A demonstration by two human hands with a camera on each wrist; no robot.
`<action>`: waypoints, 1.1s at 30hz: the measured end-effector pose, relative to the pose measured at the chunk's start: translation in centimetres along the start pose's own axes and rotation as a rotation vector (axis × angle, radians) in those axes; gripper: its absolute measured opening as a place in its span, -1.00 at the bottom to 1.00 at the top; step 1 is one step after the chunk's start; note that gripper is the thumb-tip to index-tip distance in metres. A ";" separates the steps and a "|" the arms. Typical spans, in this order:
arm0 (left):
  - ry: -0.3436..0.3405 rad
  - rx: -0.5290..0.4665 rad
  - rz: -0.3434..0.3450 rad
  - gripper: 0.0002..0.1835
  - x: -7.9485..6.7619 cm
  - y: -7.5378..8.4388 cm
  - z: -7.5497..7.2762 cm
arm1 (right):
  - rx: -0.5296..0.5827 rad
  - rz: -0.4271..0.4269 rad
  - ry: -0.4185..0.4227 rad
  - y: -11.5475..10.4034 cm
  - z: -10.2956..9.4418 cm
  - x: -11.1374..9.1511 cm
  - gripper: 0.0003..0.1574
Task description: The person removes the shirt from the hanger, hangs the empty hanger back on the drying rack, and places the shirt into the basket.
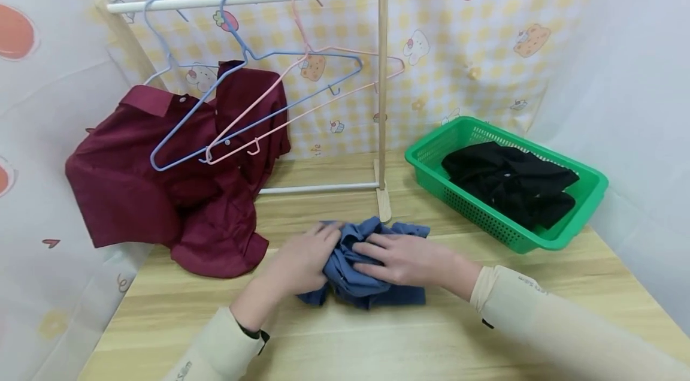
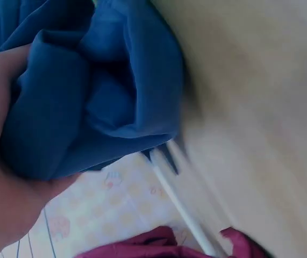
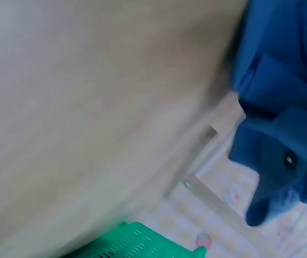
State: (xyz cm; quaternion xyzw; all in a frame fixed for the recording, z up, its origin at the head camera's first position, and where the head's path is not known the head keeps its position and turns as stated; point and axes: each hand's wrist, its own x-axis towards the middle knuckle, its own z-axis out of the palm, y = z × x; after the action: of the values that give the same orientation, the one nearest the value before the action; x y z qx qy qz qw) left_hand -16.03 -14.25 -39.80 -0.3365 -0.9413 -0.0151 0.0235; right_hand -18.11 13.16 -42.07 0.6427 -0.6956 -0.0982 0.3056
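Observation:
A crumpled blue shirt (image 1: 353,279) lies bunched on the table in front of the rack. From its left side my left hand (image 1: 306,256) grips the fabric; the left wrist view shows thumb and fingers around a thick fold. My right hand (image 1: 403,260) holds the bundle from the right, with its fingertips sunk into the folds. A dark button shows on a loose flap of the shirt (image 3: 274,148) in the right wrist view, where the right hand itself is not seen.
A rack (image 1: 383,99) stands behind, carrying blue hangers (image 1: 245,54) and a pink hanger (image 1: 307,54). A maroon shirt (image 1: 145,171) hangs at the left, its lower part on the table (image 1: 323,351). At the right, a green basket (image 1: 463,201) holds black clothing (image 1: 507,180).

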 end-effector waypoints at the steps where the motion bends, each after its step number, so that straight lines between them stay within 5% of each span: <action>1: -0.054 0.004 -0.007 -0.27 -0.1 0.2 0.3 | 0.023 0.001 -0.070 -0.3 0.1 0.0 -0.52; 6: -0.184 0.038 -0.042 0.05 -0.4 0.8 1.0 | 0.211 0.136 -0.335 -1.4 0.1 0.2 -0.40; 12: -0.314 0.044 -0.069 0.29 -0.4 1.4 1.2 | 0.453 0.327 -0.439 -2.2 0.4 0.1 -0.17; 20: -0.306 0.044 -0.086 0.54 -0.6 1.8 2.1 | 0.586 0.602 -0.476 -3.7 0.8 -0.7 0.25; 26: -0.274 0.087 -0.130 0.48 -0.6 2.0 2.6 | 0.754 0.859 -0.516 -4.4 0.4 -0.2 0.24; 33: -0.259 0.094 -0.120 0.55 -0.9 2.3 2.7 | 0.714 0.994 -0.388 -4.7 0.6 0.8 0.42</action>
State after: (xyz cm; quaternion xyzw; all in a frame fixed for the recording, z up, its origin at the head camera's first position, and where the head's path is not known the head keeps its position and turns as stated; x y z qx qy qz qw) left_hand -13.96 -12.95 -42.51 -0.2772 -0.9546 0.0711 -0.0831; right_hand -14.47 11.54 -44.83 0.2763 -0.9430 0.1786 -0.0496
